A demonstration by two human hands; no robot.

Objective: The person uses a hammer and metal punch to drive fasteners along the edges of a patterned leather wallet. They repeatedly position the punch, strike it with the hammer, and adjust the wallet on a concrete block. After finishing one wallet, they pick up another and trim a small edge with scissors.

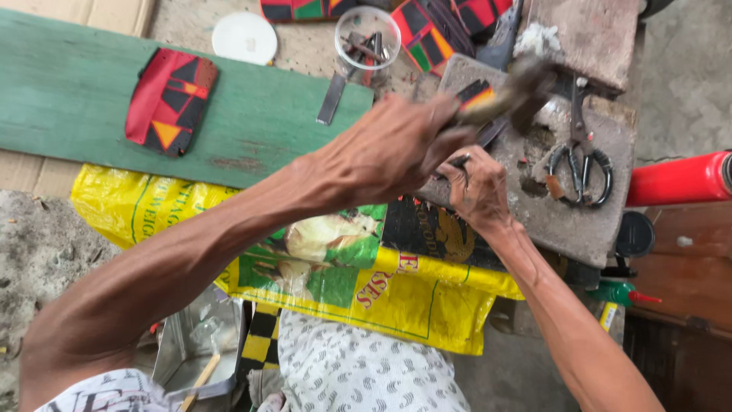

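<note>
Left hand [396,145] was raised over the stone slab [564,214], fingers clenched around the handle of a hammer [518,91]; head motion-blurred, above the slab's far edge. Right hand [480,187] sat on the slab, fingers curled down onto a small dark piece [461,162], pinning it; too small to tell what it was. A strip of red, black and yellow patterned fabric [476,93] showed just behind the left knuckles.

Containers: clear round plastic tub [367,37] stood open at the far edge, holding a few small dark metal bits, kind unclear. White round lid [244,37] lay flat beside it, apart. Metal tray [200,343] low at left, by the knee, with a wooden stick [200,380] leaning in it.

Scissors [579,164] lay on the slab, right of the hands, not touching. Finished red patterned pouch [169,101] rested on the green board [69,91]. Yellow printed sack [366,282] was spread under the arms
</note>
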